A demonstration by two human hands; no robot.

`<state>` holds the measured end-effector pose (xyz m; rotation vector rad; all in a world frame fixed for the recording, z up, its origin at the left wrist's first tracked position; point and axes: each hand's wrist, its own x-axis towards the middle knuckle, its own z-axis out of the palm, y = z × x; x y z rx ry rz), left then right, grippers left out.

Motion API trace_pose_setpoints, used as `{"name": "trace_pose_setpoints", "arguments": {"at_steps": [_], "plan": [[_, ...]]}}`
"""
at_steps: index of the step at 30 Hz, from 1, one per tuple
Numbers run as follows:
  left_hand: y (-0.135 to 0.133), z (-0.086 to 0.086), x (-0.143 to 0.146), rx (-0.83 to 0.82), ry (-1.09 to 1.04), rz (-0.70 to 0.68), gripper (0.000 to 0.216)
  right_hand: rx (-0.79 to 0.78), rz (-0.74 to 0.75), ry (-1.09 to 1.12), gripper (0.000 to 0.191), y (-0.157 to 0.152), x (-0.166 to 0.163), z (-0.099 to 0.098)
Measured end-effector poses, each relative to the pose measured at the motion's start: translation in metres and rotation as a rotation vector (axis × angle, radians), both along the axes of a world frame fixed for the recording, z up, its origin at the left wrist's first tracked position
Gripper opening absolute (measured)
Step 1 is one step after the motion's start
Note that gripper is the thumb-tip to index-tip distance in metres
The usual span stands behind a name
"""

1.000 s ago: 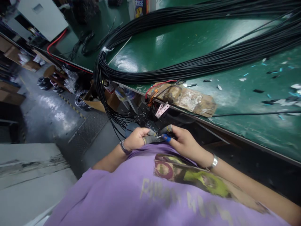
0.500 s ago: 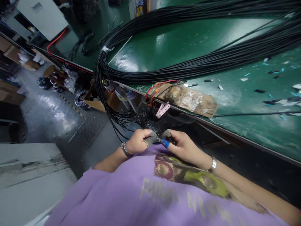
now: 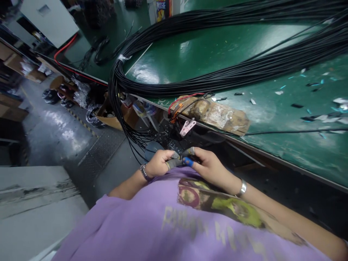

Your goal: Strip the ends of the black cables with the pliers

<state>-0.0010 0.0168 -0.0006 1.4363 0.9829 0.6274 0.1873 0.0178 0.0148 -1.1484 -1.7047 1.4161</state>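
Observation:
My left hand (image 3: 160,162) is closed in a pinch in front of my purple shirt, with tape or finger covers on the fingertips. Its fingers grip the end of a black cable, mostly hidden by them. Facing it, my right hand (image 3: 205,165) pinches at the same spot, its thumb wrapped in blue and a finger in grey. The fingertips of both hands nearly meet, and the small piece between them is too hidden to make out fully. Loose black cable ends (image 3: 137,132) hang off the bench edge and run down behind my left hand.
A thick coil of black cable (image 3: 174,87), tied with a white band, lies on the green bench (image 3: 217,47). At the bench edge are a worn wooden block (image 3: 225,117) and a pink clip (image 3: 187,127). Scraps (image 3: 323,117) litter the right side. A cardboard box (image 3: 115,121) stands below.
My right hand has shifted slightly left, bringing its fingertips closer against the left ones. Thin pale strands visible between them before are now covered. The left hand stays almost in place.

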Motion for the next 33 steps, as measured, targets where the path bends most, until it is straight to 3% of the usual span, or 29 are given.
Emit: {"name": "trace_pose_setpoints", "arguments": {"at_steps": [6,8,10,13,16,18,21,23,26,29,33], "plan": [[-0.003,0.002,0.003,-0.03,-0.124,0.141,0.044,-0.484,-0.019,0.103,0.037,-0.001,-0.006,-0.011],[-0.004,0.003,0.0,-0.054,-0.133,0.208,0.044,-0.416,-0.031,0.072,0.035,-0.002,-0.004,-0.014],[-0.004,0.004,-0.002,-0.086,-0.124,0.232,0.044,-0.225,-0.058,0.029,0.029,-0.002,-0.002,-0.014],[-0.003,0.005,-0.003,-0.132,-0.124,0.195,0.044,0.027,-0.057,-0.042,0.02,0.0,-0.001,-0.008],[-0.003,0.004,0.0,-0.159,-0.131,0.158,0.046,0.134,0.028,-0.091,0.015,0.002,-0.004,-0.001],[-0.005,0.003,0.002,-0.189,-0.128,0.138,0.046,0.085,0.082,-0.069,0.02,0.004,-0.006,0.001],[-0.007,0.001,0.006,-0.275,-0.136,0.105,0.046,-0.16,0.104,0.059,0.033,0.006,-0.005,-0.003],[-0.009,-0.001,0.008,-0.338,-0.164,0.107,0.045,-0.361,0.025,0.155,0.038,0.007,0.0,-0.008],[-0.009,-0.004,0.005,-0.401,-0.248,0.2,0.047,-0.556,-0.222,0.244,0.045,0.008,0.011,-0.018],[-0.009,-0.005,-0.002,-0.384,-0.284,0.302,0.047,-0.524,-0.322,0.226,0.045,0.006,0.017,-0.02],[-0.01,-0.004,-0.004,-0.35,-0.229,0.289,0.049,-0.418,-0.14,0.147,0.044,0.003,0.008,-0.01]]}}
